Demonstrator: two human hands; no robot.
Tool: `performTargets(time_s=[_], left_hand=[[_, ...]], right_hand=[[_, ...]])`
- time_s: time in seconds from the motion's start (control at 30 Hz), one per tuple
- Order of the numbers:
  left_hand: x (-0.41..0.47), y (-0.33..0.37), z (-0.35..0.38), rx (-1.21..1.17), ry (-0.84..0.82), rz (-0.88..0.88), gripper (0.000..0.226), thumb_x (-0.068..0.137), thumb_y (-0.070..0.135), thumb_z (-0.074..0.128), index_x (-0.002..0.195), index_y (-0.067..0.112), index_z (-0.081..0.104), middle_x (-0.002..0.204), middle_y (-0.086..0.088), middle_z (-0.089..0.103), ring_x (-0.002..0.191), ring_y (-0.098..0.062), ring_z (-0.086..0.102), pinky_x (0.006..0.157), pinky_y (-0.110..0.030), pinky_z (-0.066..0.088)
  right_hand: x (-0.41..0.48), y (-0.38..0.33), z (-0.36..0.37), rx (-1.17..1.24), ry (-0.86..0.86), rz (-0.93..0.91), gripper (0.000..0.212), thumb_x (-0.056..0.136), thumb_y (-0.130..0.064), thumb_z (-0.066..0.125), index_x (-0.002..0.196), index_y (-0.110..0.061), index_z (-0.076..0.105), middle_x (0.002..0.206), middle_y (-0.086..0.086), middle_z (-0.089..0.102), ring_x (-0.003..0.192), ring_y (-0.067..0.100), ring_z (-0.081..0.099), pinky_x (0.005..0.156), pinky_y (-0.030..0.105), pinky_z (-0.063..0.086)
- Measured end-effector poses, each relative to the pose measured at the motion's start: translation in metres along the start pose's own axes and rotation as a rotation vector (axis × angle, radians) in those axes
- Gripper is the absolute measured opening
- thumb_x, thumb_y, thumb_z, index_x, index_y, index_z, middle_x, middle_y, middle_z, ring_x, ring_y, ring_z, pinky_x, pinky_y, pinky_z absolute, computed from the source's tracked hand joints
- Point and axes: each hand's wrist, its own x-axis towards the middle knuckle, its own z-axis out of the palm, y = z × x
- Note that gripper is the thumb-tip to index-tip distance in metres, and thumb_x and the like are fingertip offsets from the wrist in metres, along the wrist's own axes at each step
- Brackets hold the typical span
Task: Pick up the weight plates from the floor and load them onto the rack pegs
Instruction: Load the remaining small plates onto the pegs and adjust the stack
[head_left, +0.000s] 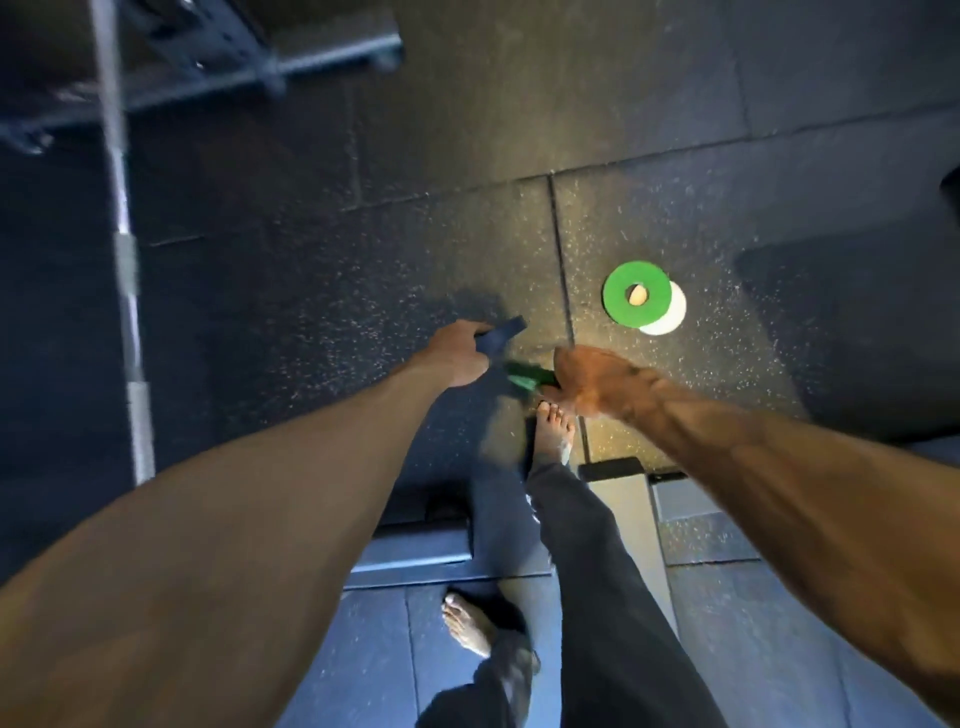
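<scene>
Left hand: your left hand (457, 353) has its fingers curled round the rim of the blue plate (501, 332), which it carries edge-on above the floor (415, 234).
Right hand: your right hand (592, 379) is blurred and shows its back. It appears to be wrapped round the held green plate (524, 378), though the fingers themselves are hidden beneath.
Handling, held plates: both are small, thin, stiff discs. Judged by the one-handed carry they are light, but a smooth rim could slip, so keep the thumb across the face.
Floor pair: the floor green plate (621, 306) lies flat and overlaps the white plate (672, 317), just ahead and to your right.
Handling, floor pair: lying flat, they leave little edge to catch. The green one's overhanging rim or its centre hole looks like the easiest hold. Lift it first, since it rests on the white one.
Barbell: a barbell (122, 244) runs along your left, blurred.
Rack: the rack (218, 67) sits far left, dark and smeared.
Hard to make out: you cannot pick out any peg, nor the markings on any plate. The white plate is partly covered.
</scene>
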Motion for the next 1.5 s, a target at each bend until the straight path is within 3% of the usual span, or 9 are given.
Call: performTargets(time_s=[0.33, 0.47, 0.67, 0.77, 0.87, 1.07, 1.17, 1.33, 1.5], left_hand=[[-0.253, -0.067, -0.015, -0.316, 0.244, 0.038, 0.032, 0.085, -0.004, 0.057, 0.104, 0.021, 0.056, 0.083, -0.004, 0.060, 0.061, -0.007, 0.051, 0.048, -0.016, 0.043], [-0.326, -0.103, 0.005, -0.512, 0.314, 0.071, 0.017, 0.082, 0.003, 0.062, 0.099, 0.008, 0.064, 0.070, -0.009, 0.065, 0.063, -0.022, 0.060, 0.064, -0.027, 0.050], [-0.425, -0.143, 0.036, -0.803, 0.418, 0.133, 0.032, 0.088, 0.037, 0.069, 0.100, 0.007, 0.071, 0.086, -0.011, 0.074, 0.075, -0.026, 0.070, 0.079, -0.039, 0.060], [-0.462, -0.166, 0.051, -0.951, 0.448, 0.138, 0.030, 0.086, 0.039, 0.071, 0.092, 0.009, 0.072, 0.081, -0.009, 0.074, 0.070, -0.020, 0.070, 0.066, -0.029, 0.059], [-0.488, -0.194, 0.071, -1.093, 0.438, 0.138, 0.042, 0.079, 0.043, 0.076, 0.098, 0.005, 0.074, 0.092, -0.013, 0.076, 0.083, -0.028, 0.072, 0.083, -0.044, 0.059], [-0.533, -0.264, 0.139, -1.373, 0.402, 0.065, 0.078, 0.053, 0.060, 0.084, 0.112, 0.011, 0.072, 0.105, -0.015, 0.074, 0.099, -0.033, 0.070, 0.094, -0.053, 0.053], [-0.576, -0.287, 0.173, -1.464, 0.449, 0.018, 0.053, 0.076, 0.050, 0.075, 0.107, 0.007, 0.072, 0.100, -0.016, 0.074, 0.093, -0.032, 0.070, 0.091, -0.047, 0.054], [-0.641, -0.333, 0.223, -1.665, 0.513, 0.064, 0.028, 0.094, 0.037, 0.059, 0.099, 0.012, 0.069, 0.087, -0.010, 0.076, 0.077, -0.026, 0.072, 0.076, -0.039, 0.055], [-0.697, -0.401, 0.272, -1.830, 0.613, 0.007, 0.031, 0.095, 0.040, 0.057, 0.099, 0.012, 0.069, 0.083, -0.009, 0.076, 0.073, -0.023, 0.072, 0.075, -0.038, 0.056]], right_hand=[[-0.201, -0.135, 0.013, -0.115, 0.114, -0.068, 0.060, 0.092, -0.066, 0.050, 0.086, -0.007, 0.057, 0.085, 0.011, 0.062, 0.074, 0.028, 0.058, 0.066, 0.034, 0.043], [-0.269, -0.157, 0.041, 0.014, 0.208, -0.053, 0.078, 0.081, -0.081, 0.045, 0.091, -0.005, 0.063, 0.082, 0.014, 0.071, 0.074, 0.028, 0.070, 0.074, 0.041, 0.057], [-0.337, -0.182, 0.085, 0.341, 0.277, -0.087, 0.037, 0.105, -0.029, 0.043, 0.139, -0.014, 0.042, 0.125, 0.021, 0.062, 0.105, 0.039, 0.066, 0.079, 0.038, 0.056], [-0.355, -0.195, 0.109, 0.321, 0.191, -0.094, 0.037, 0.107, -0.014, 0.036, 0.143, -0.015, 0.043, 0.136, 0.023, 0.055, 0.117, 0.044, 0.060, 0.095, 0.049, 0.052], [-0.372, -0.217, 0.134, 0.395, 0.125, -0.103, 0.033, 0.108, -0.014, 0.033, 0.136, -0.007, 0.050, 0.129, 0.029, 0.058, 0.105, 0.041, 0.062, 0.080, 0.042, 0.056], [-0.393, -0.255, 0.192, 0.680, -0.040, -0.115, 0.053, 0.099, -0.058, 0.041, 0.115, -0.010, 0.056, 0.115, 0.016, 0.062, 0.088, 0.028, 0.065, 0.073, 0.044, 0.061], [-0.406, -0.277, 0.220, 0.598, -0.044, -0.093, 0.045, 0.097, -0.061, 0.042, 0.100, -0.018, 0.052, 0.100, 0.009, 0.060, 0.074, 0.023, 0.064, 0.065, 0.040, 0.063], [-0.409, -0.313, 0.280, 0.292, -0.091, -0.210, 0.062, 0.091, -0.075, 0.035, 0.114, -0.022, 0.059, 0.124, 0.000, 0.060, 0.114, 0.023, 0.060, 0.101, 0.047, 0.049], [-0.444, -0.382, 0.350, 0.419, -0.356, -0.250, 0.044, 0.105, -0.042, 0.039, 0.138, -0.016, 0.052, 0.122, -0.002, 0.059, 0.114, 0.017, 0.056, 0.093, 0.035, 0.045]])
